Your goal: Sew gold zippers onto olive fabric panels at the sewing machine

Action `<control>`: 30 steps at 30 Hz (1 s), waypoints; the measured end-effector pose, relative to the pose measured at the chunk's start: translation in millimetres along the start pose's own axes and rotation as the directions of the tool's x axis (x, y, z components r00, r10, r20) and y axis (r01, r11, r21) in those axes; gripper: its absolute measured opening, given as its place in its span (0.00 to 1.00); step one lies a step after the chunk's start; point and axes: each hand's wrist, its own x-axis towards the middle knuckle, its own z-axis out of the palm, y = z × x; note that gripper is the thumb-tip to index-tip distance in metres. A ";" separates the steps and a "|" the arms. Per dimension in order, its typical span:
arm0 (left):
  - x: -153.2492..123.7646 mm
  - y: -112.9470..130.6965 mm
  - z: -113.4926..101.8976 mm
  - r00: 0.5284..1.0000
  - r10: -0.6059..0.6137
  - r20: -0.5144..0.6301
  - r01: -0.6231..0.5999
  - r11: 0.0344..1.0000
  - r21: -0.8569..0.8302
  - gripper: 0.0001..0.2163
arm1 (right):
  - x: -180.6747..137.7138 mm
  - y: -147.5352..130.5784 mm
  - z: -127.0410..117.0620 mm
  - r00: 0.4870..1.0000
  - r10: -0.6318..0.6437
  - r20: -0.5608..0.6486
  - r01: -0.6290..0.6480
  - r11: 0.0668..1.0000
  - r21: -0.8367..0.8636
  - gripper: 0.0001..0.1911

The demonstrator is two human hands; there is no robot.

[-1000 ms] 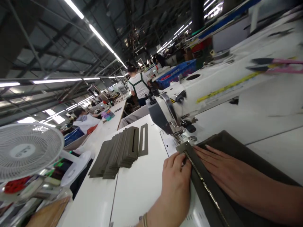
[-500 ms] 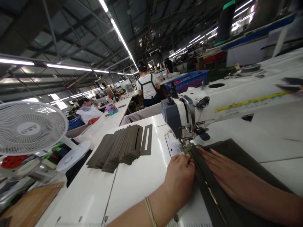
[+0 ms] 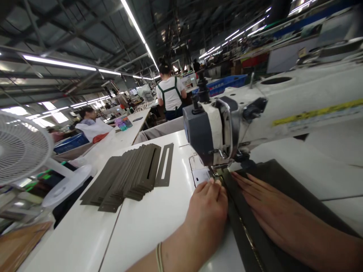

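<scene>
Sitting fanned beside a loose frame (image 3: 165,165), the stack (image 3: 127,177) seems placed within reach. The left hand (image 3: 207,211) curls at the strip (image 3: 239,241), likely steadying its end by the sewing machine (image 3: 202,132); pinching or pressing, I cannot tell. The right hand (image 3: 275,211) lies flat, probably smoothing cloth (image 3: 272,172). Knuckles crowd the needle, hard to make out; the strip's near end is cut off.

Left grip (image 3: 208,211) curled, right grip (image 3: 266,207) flat and outstretched near it.

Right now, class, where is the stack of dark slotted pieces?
In the head view, the stack lies left of centre on the white tabletop, with the white fan farther left and a single slotted piece just right of the stack.
</scene>
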 end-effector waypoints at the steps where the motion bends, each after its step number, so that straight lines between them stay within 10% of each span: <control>1: 0.3 -0.4 -0.1 1.000 -0.003 0.013 0.003 1.000 0.001 0.09 | 1.9 0.0 -0.5 1.000 -0.004 0.001 0.004 1.000 -0.009 0.34; 30: 1.2 1.9 -2.7 0.994 -0.021 0.105 0.019 1.000 0.022 0.10 | 1.3 -0.4 0.6 1.000 -0.010 0.020 0.011 1.000 -0.024 0.35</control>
